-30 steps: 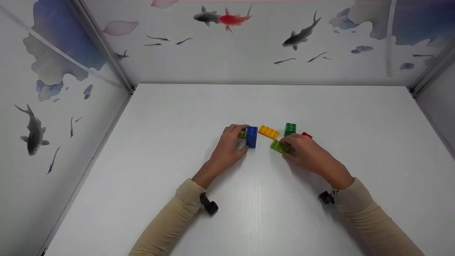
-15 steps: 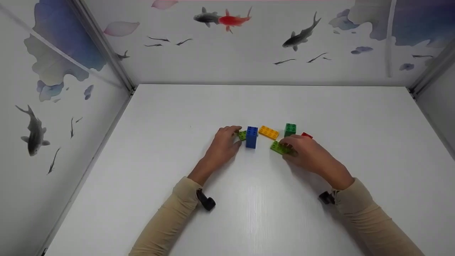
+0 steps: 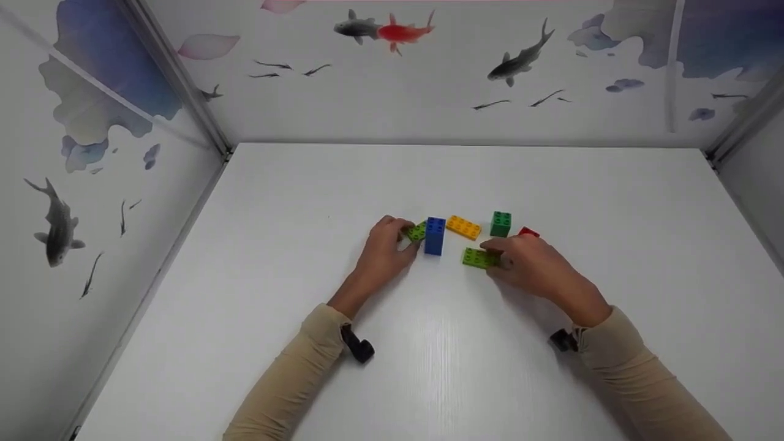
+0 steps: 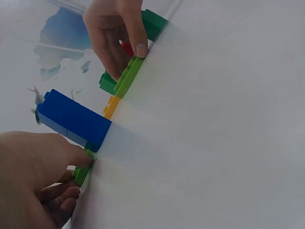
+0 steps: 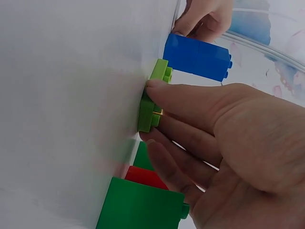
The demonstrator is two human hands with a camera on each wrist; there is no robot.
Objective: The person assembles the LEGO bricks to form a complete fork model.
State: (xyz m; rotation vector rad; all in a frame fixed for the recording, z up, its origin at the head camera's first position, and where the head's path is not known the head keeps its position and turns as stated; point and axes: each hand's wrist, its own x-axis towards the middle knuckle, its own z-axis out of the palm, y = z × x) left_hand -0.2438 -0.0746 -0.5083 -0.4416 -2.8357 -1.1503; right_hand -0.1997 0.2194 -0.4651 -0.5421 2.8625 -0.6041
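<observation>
My left hand pinches a flat light green building brick between thumb and fingers, just left of an upright blue stack. In the left wrist view that brick is partly covered by the thumb. The blue stack shows a seam, as of two bricks joined. With thumb and fingertips, my right hand grips another flat light green brick, studs up on the table. The right wrist view shows the thumb across this brick's side.
Behind the hands lie a flat yellow brick and a dark green block. A red brick is half hidden by the right hand. Another green block stands beside it in the right wrist view. White panels border the table.
My left hand has left the blue stack, moved slightly left, and taken hold of the small light green brick, which has turned. The right hand's light green brick has also turned, its left end nearer me.
</observation>
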